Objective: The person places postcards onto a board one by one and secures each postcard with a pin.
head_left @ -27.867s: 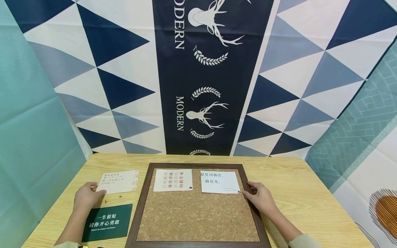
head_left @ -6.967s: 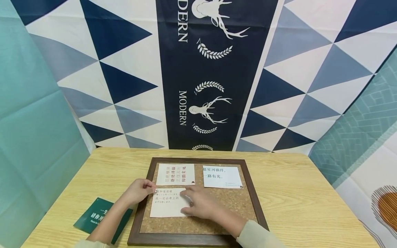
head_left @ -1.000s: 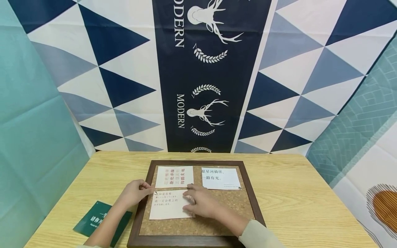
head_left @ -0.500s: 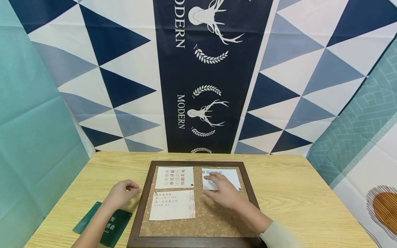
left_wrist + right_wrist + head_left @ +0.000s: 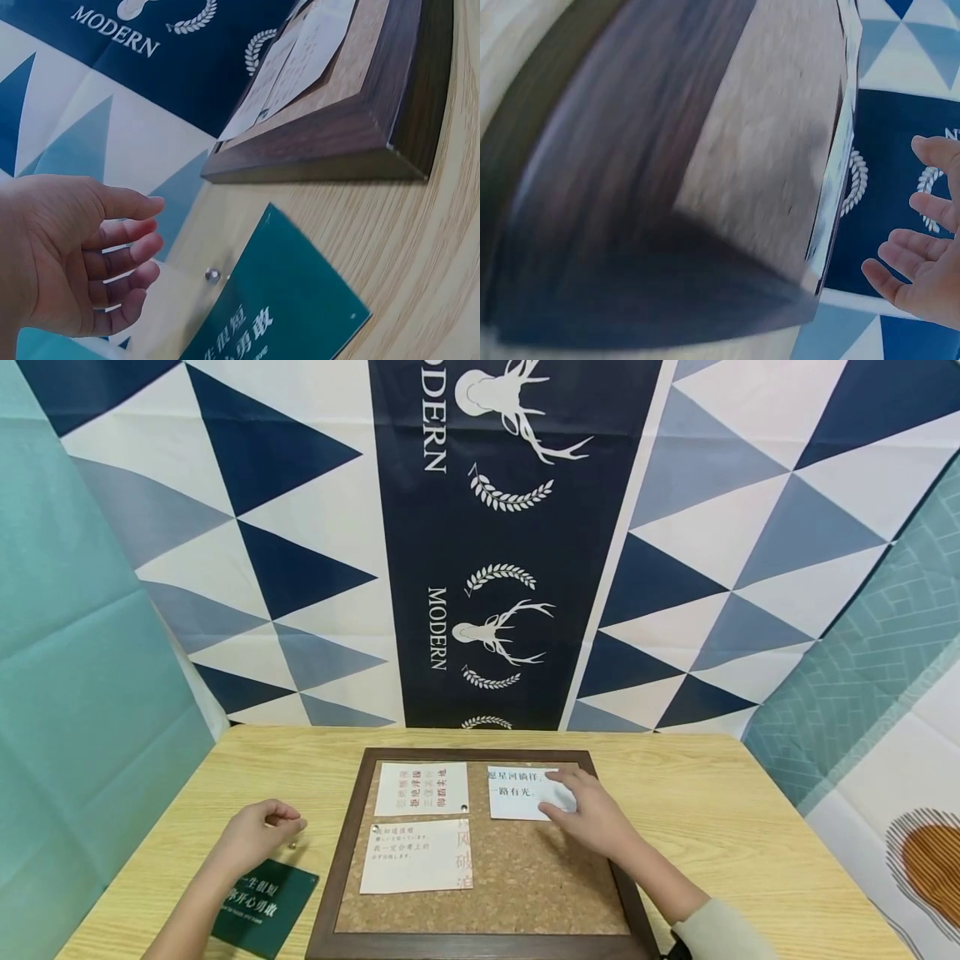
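My left hand (image 5: 255, 839) hovers with loosely curled fingers and holds nothing. Close to its fingertips a small shiny pushpin (image 5: 213, 275) is on the table, beside a dark green card (image 5: 266, 902) with white writing, which my left forearm partly covers. With spread fingers, my right hand (image 5: 588, 806) is over the white card (image 5: 510, 793) at the board's upper right; no hold shows. The cork board (image 5: 547, 893) in its dark brown frame also bears an upper-left card (image 5: 390, 789) with red writing. Below that is a cream card (image 5: 416, 868) with a pin at its top left corner.
A pale wooden table (image 5: 712, 827) carries everything, with bare wood to the right of the board. Behind it hangs a patterned cloth (image 5: 480, 543) with deer heads and triangles. Teal cloth (image 5: 90, 693) closes off the left side.
The cream card, once in my left hand off the board, now lies on it. In the last second my left hand has moved left off it, and my right hand up and right.
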The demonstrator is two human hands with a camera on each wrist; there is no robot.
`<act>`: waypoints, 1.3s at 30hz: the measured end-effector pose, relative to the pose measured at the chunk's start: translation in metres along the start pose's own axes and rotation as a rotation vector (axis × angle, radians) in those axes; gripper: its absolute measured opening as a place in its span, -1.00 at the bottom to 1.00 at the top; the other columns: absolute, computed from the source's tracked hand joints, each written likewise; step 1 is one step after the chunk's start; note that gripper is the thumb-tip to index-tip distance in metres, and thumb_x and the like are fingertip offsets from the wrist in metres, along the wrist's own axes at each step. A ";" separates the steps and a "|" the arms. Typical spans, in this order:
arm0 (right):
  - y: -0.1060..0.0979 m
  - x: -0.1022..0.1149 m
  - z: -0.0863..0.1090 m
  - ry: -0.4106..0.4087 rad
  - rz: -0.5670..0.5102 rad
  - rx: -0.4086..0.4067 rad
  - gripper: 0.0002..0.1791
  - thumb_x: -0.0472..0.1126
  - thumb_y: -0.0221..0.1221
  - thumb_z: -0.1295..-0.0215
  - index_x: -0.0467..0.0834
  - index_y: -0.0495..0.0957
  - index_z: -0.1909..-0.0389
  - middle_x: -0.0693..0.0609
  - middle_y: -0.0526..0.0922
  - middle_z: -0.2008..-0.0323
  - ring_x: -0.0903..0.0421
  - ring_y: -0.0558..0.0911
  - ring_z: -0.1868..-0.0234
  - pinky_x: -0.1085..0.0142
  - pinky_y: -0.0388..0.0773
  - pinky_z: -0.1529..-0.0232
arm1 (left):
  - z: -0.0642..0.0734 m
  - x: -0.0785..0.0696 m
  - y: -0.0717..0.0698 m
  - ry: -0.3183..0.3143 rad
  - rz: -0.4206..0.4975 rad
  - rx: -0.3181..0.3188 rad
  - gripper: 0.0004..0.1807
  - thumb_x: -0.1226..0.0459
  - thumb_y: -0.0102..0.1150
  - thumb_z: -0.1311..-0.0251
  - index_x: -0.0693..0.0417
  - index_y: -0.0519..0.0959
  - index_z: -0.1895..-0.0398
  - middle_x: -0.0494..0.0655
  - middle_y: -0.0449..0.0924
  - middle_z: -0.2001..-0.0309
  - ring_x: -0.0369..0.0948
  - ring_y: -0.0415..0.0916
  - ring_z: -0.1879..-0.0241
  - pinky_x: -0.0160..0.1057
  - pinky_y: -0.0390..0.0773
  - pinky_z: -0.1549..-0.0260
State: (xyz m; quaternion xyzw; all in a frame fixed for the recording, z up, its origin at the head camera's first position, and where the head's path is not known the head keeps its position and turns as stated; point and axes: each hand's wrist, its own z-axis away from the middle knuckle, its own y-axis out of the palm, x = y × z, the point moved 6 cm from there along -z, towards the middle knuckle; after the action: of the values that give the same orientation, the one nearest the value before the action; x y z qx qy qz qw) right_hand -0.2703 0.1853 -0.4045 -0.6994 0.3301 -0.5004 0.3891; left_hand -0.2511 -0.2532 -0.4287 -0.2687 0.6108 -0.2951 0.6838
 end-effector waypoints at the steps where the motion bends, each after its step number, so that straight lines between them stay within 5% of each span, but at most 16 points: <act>1: -0.001 -0.003 0.000 0.003 0.008 -0.001 -0.42 -0.02 0.25 -0.16 -0.22 0.45 -0.16 -0.36 0.35 -0.24 -0.31 0.32 -0.27 -0.15 0.34 -0.17 | 0.000 0.002 -0.002 -0.004 -0.002 -0.001 -0.68 0.17 0.15 -0.22 0.30 0.53 0.17 0.00 0.56 0.30 -0.20 0.45 0.37 -0.27 0.43 0.47; 28: -0.007 -0.037 0.007 0.000 0.042 -0.051 -0.46 -0.07 0.24 -0.19 -0.33 0.48 -0.10 -0.33 0.48 -0.10 -0.28 0.46 -0.14 -0.11 0.43 -0.08 | 0.004 0.038 -0.028 -0.093 -0.050 -0.021 -0.52 0.08 0.15 -0.20 0.39 0.50 0.10 0.12 0.58 0.25 -0.11 0.50 0.29 -0.23 0.47 0.40; 39: -0.008 -0.048 0.010 0.057 0.040 -0.045 -0.48 -0.09 0.20 -0.21 -0.34 0.47 -0.10 -0.34 0.45 -0.13 -0.31 0.41 -0.17 -0.15 0.39 -0.10 | 0.009 0.061 -0.036 -0.189 -0.068 -0.012 -0.28 -0.02 0.22 -0.09 0.48 0.38 -0.04 0.47 0.41 0.01 0.20 0.40 0.07 0.15 0.41 0.08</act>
State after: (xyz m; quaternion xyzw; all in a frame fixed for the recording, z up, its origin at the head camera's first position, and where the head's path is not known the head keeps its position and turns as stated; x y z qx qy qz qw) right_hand -0.2732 0.2321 -0.4207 -0.6869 0.3661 -0.5045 0.3735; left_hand -0.2396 -0.3223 -0.4433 -0.3200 0.5357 -0.2877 0.7266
